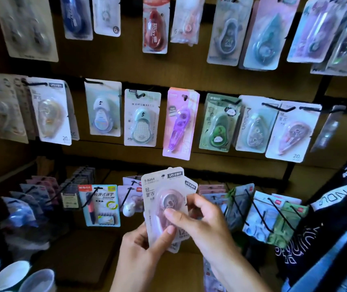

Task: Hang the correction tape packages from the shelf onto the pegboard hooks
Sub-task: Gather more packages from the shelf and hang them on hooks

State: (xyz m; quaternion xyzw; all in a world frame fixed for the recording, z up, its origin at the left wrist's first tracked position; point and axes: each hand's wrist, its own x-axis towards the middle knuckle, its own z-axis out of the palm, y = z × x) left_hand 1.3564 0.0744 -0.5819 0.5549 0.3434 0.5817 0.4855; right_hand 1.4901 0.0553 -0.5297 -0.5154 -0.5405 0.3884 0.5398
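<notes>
I hold a small stack of pale pink correction tape packages (160, 194) upright in front of the display. My left hand (145, 247) grips the stack from below, thumb on the front card. My right hand (200, 220) pinches the front package at its right edge, thumb on the blister. Behind them the brown pegboard (105, 60) carries black hooks (273, 106) with rows of hanging packages. A matching pink package (290, 133) hangs at the right of the middle row.
The lower row holds more hooks with packages (273, 216), a pen refill card (101, 205) and a purple tape card (179, 123) higher up. White cups (12, 277) stand at the bottom left. A dark printed bag (337, 218) hangs at the right edge.
</notes>
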